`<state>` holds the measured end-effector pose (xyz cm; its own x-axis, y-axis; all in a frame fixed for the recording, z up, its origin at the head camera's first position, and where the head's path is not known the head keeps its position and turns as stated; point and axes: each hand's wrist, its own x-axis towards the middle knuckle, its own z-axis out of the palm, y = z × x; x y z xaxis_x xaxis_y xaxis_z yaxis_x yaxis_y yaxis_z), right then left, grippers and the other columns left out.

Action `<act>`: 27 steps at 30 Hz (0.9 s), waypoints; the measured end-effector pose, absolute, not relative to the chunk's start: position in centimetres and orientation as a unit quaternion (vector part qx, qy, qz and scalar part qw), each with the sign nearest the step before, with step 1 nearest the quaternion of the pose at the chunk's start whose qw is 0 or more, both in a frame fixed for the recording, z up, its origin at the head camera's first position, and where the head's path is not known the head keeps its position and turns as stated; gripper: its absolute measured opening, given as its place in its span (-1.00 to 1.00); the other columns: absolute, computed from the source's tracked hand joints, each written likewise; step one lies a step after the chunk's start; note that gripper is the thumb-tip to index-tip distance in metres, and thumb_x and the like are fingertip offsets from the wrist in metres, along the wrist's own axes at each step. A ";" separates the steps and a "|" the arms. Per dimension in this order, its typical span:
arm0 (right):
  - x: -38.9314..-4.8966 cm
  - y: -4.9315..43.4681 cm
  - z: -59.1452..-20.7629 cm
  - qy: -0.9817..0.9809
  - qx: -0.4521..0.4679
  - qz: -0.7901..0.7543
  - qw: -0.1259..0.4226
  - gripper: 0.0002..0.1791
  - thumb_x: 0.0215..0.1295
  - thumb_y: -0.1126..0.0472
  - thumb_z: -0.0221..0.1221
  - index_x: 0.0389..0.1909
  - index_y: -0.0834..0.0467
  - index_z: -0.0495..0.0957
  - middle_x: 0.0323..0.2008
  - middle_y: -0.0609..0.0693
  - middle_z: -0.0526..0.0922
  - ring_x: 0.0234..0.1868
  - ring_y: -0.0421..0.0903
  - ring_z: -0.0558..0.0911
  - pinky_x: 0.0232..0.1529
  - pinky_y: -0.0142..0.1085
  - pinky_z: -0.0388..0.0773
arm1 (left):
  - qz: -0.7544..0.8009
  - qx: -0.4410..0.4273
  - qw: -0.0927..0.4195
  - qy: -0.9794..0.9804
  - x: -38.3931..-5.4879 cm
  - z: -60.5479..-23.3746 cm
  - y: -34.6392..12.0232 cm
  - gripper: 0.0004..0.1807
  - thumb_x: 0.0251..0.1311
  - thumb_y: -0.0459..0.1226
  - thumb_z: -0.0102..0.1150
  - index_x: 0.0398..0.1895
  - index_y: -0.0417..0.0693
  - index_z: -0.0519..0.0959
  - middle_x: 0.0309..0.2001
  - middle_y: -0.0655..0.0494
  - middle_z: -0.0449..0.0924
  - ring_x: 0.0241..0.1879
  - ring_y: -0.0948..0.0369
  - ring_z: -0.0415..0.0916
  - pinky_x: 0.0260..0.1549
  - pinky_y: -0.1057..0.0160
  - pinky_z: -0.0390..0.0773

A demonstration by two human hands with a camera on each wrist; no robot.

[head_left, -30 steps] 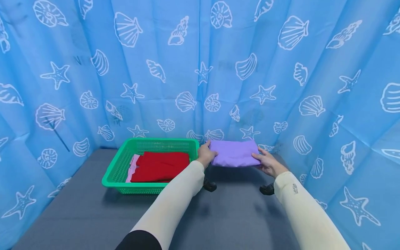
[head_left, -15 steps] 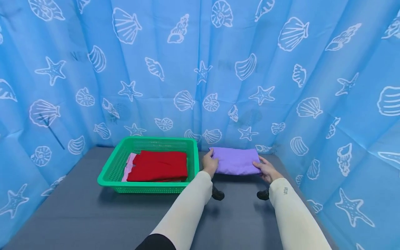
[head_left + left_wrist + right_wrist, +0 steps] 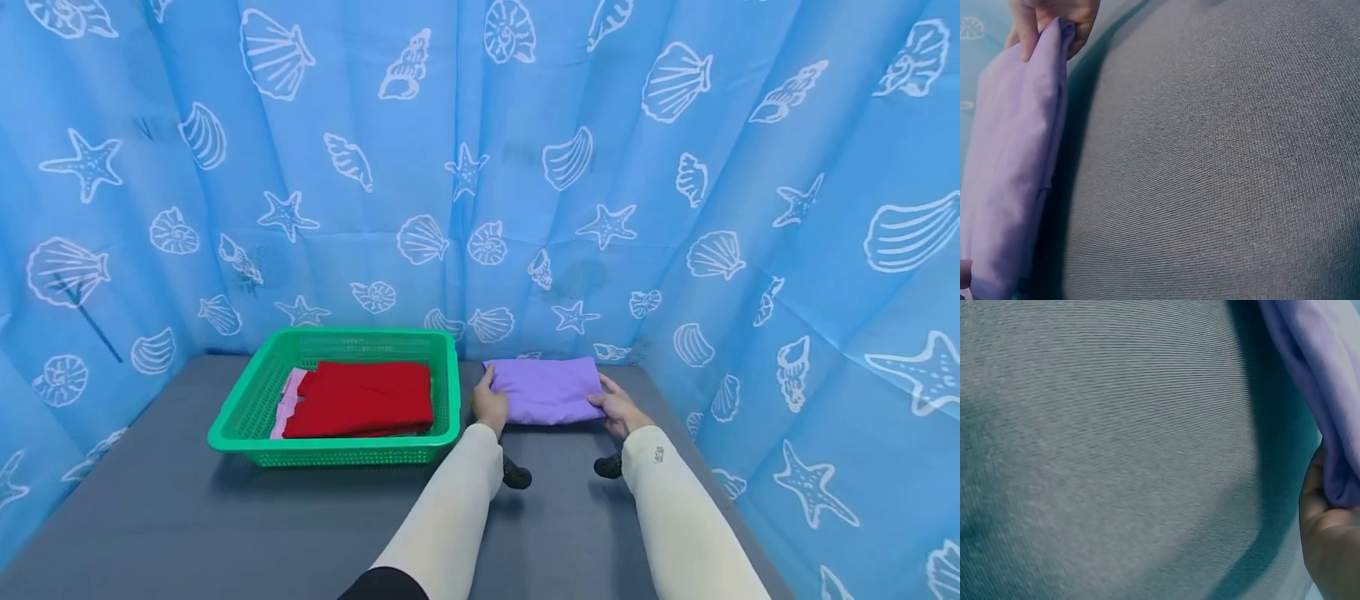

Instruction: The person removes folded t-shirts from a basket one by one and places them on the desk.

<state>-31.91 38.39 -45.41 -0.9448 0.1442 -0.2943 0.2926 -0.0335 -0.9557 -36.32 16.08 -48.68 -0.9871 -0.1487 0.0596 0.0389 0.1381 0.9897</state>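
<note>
A folded purple cloth [image 3: 546, 390], several layers thick, is held level close over the grey table at the back. My left hand [image 3: 490, 406] grips its left edge, and my right hand [image 3: 621, 410] pinches its right edge, thumb on top and fingers underneath. In the right wrist view the right hand [image 3: 1332, 531] wraps the near corner of the cloth [image 3: 1316, 369]. Only a bit of the left hand shows at the lower left of the left wrist view, where the cloth [image 3: 1013, 144] casts a dark shadow on the table.
A green plastic basket [image 3: 330, 457] stands left of the hands, its right rim close to the left hand. Folded red cloth [image 3: 363, 400] lies in it over pink cloth [image 3: 287, 408]. A blue shell-print curtain [image 3: 420, 192] hangs behind the grey table [image 3: 300, 533] and along its sides.
Both hands have lowered the purple cloth toward the tabletop, still gripping its two ends. The head view has turned slightly right, so the basket sits further left in it.
</note>
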 end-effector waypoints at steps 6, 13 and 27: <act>-32.2 37.4 -46.6 0.722 0.178 -0.668 0.037 -0.24 0.48 0.45 -0.14 0.58 0.08 -0.22 0.50 0.37 -0.03 0.16 0.04 0.42 -0.05 -0.33 0.51 | -0.656 0.036 0.065 -0.751 -36.4 -49.7 15.5 -0.37 0.24 -0.56 0.04 0.41 -0.09 0.37 0.38 -0.06 0.38 0.40 -0.06 0.24 0.34 -0.02 0.30; -32.3 37.1 -47.9 0.733 0.212 -0.645 0.021 -0.25 0.48 0.46 -0.13 0.58 0.10 -0.18 0.51 0.36 -0.04 0.31 0.15 0.34 0.20 -0.12 0.43 | -0.644 0.030 0.064 -0.762 -36.1 -50.8 15.4 -0.47 0.24 -0.55 0.02 0.30 -0.18 0.48 0.30 -0.17 0.45 0.35 -0.12 0.31 0.30 -0.07 0.35; -32.7 36.1 -47.3 0.800 0.259 -0.539 -0.049 -0.33 0.43 0.46 -0.06 0.52 0.25 0.03 0.45 0.43 0.05 0.33 0.28 0.29 0.29 0.00 0.36 | -0.626 0.015 0.051 -0.778 -35.6 -50.5 15.8 -0.54 0.35 -0.47 0.01 0.32 -0.21 0.44 0.31 -0.25 0.41 0.35 -0.15 0.30 0.30 -0.07 0.34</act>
